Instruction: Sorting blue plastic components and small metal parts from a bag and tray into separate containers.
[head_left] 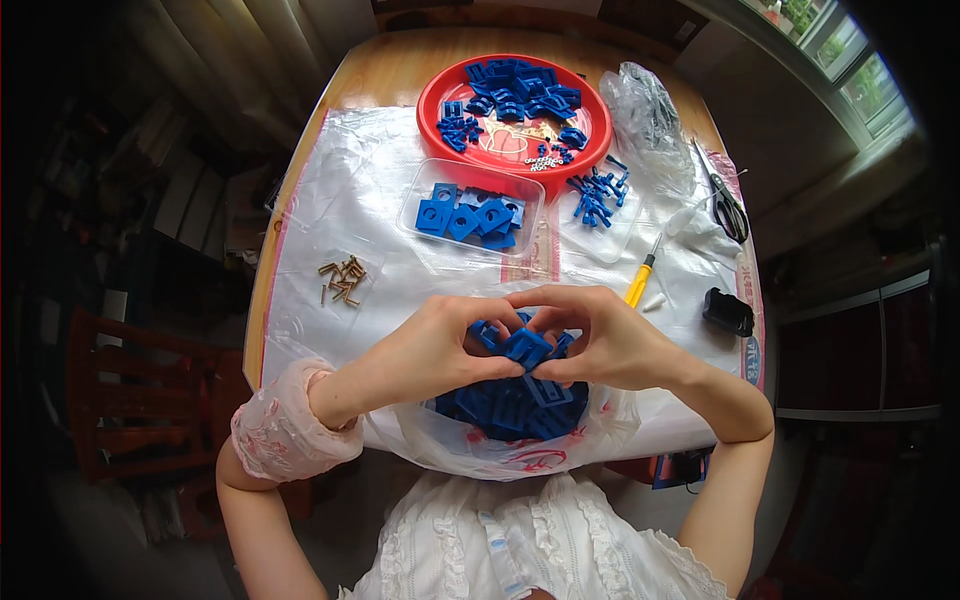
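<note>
Between my left hand (455, 340) and my right hand (598, 335) is a small blue plastic part (527, 347), its block-like body pinched by the fingers of both. The two hands meet over a thin plastic bag (610, 415) at the table's near edge. Many more blue plastic parts (500, 410) fill that bag, some showing just behind and below my fingers. Both hands are closed, thumbs toward me and fingertips curled around the part's far side, so some of it is hidden.
A red basin (424, 120) of blue parts stands at the back, with a clear tray (405, 215) of blue square plates before it. Brass-coloured pins (343, 280) lie left. Blue pegs (598, 195), a yellow-handled screwdriver (640, 282), scissors (730, 212) and a black object (728, 313) lie right.
</note>
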